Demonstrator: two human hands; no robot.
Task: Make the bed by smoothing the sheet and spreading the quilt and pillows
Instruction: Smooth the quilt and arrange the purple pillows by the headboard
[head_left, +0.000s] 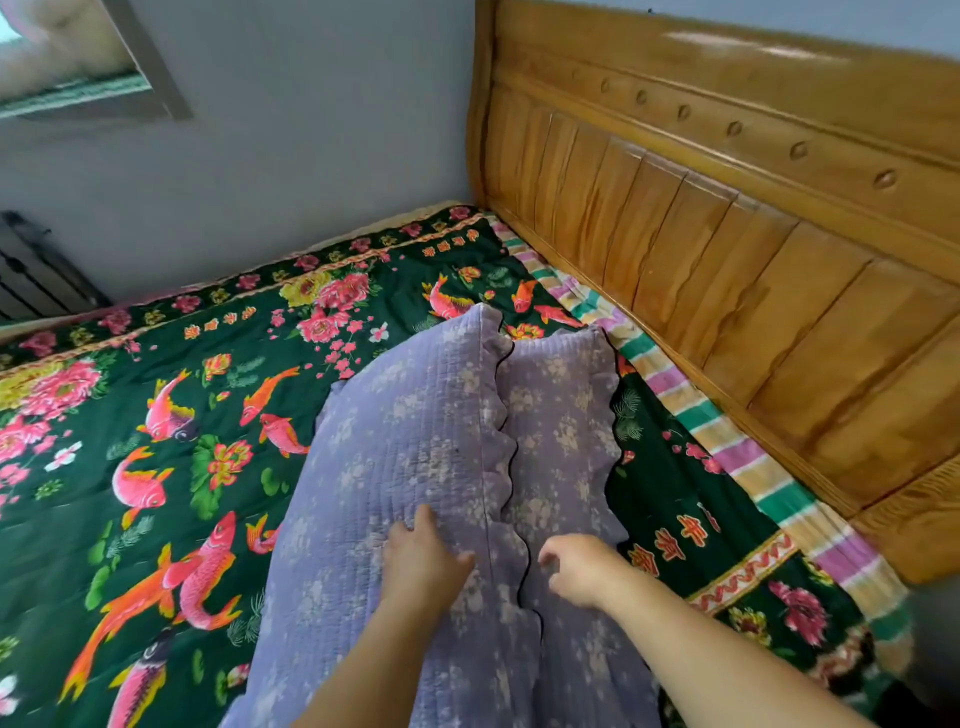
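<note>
Bed (322, 244) runs along the grey wall (291, 145), wooden headboard (727, 249) on the right side of the view; the mattress is covered edge to edge. Quilt (156, 415), dark green with red fish and pink flowers, lies spread flat over most of the bed, few wrinkles visible, so the spreading step looks largely done. A striped sheet (691, 405) shows only as a narrow band between quilt edge and headboard. Two lilac quilted pillows lie on top of the quilt near the headboard end: left pillow (405, 426) overlaps the right pillow (561, 415), its scalloped edge running down the join; probably stacked this way for later placing side by side. Left hand (423, 564) rests flat on the left pillow, fingers (425, 519) straight and loosely spread, pressing rather than gripping; likely patting the cover smooth. Right hand (582, 569) sits on the right pillow just beside the seam, fingers half-curled and narrow; cannot tell whether they pinch fabric or merely touch. Judgement: pillow arranging in progress, late in the task.
</note>
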